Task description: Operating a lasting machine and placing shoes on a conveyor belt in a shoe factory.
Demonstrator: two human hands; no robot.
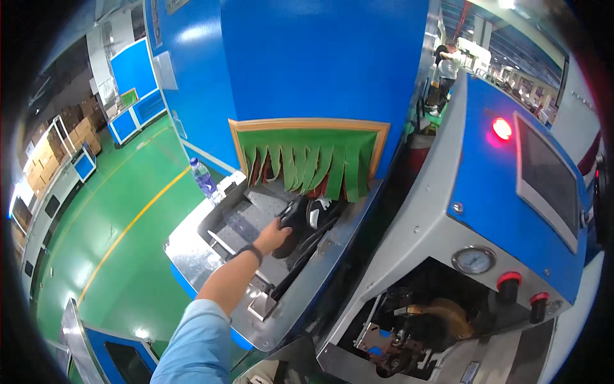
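Observation:
My left hand (272, 237) reaches forward from a light blue sleeve, with a dark band on the wrist. Its fingers are closed on a black shoe (293, 224), whose far side they partly hide. Just right of it is another shoe, black with white parts (316, 212). Both are on the grey perforated bed of a conveyor (281, 200), close to a curtain of green strips (307, 160). My right hand is out of view. At the lower edge a beige and dark thing (265, 371) shows only in part.
A bottle with purple liquid (203, 178) stands on the metal rim by the big blue machine (320, 64). To the right is a blue and grey machine with a lit red lamp (502, 128), a pressure gauge (474, 260) and red knobs. Another person (449, 67) is far back.

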